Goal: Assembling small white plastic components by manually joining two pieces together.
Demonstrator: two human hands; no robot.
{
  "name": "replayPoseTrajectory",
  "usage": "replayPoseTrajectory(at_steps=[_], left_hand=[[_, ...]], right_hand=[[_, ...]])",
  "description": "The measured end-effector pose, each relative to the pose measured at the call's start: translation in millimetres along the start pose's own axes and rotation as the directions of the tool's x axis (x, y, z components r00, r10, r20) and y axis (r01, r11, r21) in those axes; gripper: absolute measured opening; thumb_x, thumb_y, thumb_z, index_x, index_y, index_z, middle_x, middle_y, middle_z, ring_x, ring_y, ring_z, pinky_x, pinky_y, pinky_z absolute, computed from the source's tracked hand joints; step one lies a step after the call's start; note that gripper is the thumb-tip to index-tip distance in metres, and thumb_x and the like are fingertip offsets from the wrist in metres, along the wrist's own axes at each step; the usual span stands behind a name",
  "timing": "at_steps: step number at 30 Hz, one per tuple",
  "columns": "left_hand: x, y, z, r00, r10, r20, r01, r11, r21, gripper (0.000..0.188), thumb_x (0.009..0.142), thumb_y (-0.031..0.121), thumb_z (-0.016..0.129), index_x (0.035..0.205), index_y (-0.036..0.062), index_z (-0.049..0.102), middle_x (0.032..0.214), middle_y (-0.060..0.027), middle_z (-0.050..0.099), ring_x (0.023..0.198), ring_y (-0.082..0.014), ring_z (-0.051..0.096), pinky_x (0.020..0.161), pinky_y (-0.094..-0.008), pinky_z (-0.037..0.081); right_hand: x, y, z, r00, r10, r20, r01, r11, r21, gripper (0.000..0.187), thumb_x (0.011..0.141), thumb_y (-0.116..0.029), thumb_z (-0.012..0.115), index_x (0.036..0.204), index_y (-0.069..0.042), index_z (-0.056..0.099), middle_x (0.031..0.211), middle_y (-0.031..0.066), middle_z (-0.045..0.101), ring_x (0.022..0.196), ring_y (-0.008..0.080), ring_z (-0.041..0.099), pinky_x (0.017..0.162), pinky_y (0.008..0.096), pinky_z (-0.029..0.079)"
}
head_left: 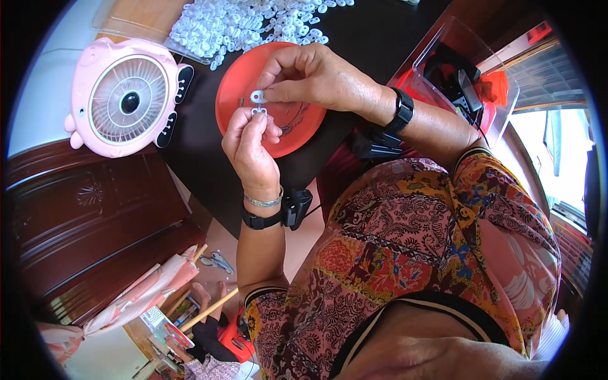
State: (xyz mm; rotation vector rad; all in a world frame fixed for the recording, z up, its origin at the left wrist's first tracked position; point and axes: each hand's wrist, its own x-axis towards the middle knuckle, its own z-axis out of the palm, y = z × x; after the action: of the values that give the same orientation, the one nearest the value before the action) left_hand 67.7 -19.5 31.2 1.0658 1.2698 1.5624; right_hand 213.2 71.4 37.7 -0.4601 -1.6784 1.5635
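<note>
Over a round orange-red dish [228, 120], my hands meet. Between the thumb and fingers of my right hand [310, 77] is a small white plastic piece [257, 96] with holes in it. Just below it, my left hand [250, 142] pinches another small white plastic piece [258, 110]. The two pieces are very close; I cannot tell whether they touch. Small dark metal-looking bits [286, 130] lie in the dish, partly hidden by my hands.
A heap of white plastic pieces [221, 26] spreads behind the dish on the dark table [373, 38]. A pink fan [120, 96] stands at the left. At the right is a clear plastic bin [506, 95] with dark and red things in it. Another person's bare leg [201, 294] shows at lower left.
</note>
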Motion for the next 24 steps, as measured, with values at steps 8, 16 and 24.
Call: replayPoseTrajectory(at_steps=[8, 16, 24], left_hand=[[-0.9, 0.2, 2.2, 1.000, -0.001, -0.001, 0.001, 1.000, 0.025, 0.015, 0.086, 0.010, 0.052, 0.074, 0.0012, 0.054, 0.063, -0.0026, 0.053, 0.057, -0.0095, 0.047, 0.057, -0.0224, 0.039], [-0.2, -0.3, 0.5, 1.000, 0.005, 0.011, -0.005, 0.999, 0.050, 0.017, 0.089, 0.011, 0.048, 0.077, -0.0004, 0.053, 0.064, -0.0060, 0.052, 0.057, -0.0129, 0.049, 0.055, -0.0236, 0.039], [-1.5, 2.9, 5.1, 0.997, -0.067, -0.039, 0.064, 0.995, -0.074, 0.016, 0.090, 0.010, 0.049, 0.079, -0.0003, 0.054, 0.070, -0.0061, 0.057, 0.057, -0.0138, 0.055, 0.053, -0.0244, 0.044]], right_hand=[[-1.5, -6.3, 0.8, 0.998, 0.000, 0.062, 0.008, 0.991, -0.130, 0.011, 0.087, -0.008, 0.065, 0.093, 0.001, 0.065, 0.082, 0.0025, 0.066, 0.076, 0.0079, 0.063, 0.072, 0.0209, 0.052], [-4.3, -2.2, 5.4, 0.995, 0.002, 0.101, 0.004, 0.998, -0.060, 0.014, 0.085, -0.006, 0.066, 0.096, 0.001, 0.061, 0.081, 0.0040, 0.066, 0.074, 0.0107, 0.065, 0.071, 0.0235, 0.053], [-7.3, -2.1, 7.9, 0.995, -0.065, 0.070, 0.080, 0.969, -0.235, 0.021, 0.081, -0.005, 0.069, 0.097, 0.000, 0.057, 0.077, 0.0035, 0.065, 0.072, 0.0101, 0.065, 0.067, 0.0241, 0.052]])
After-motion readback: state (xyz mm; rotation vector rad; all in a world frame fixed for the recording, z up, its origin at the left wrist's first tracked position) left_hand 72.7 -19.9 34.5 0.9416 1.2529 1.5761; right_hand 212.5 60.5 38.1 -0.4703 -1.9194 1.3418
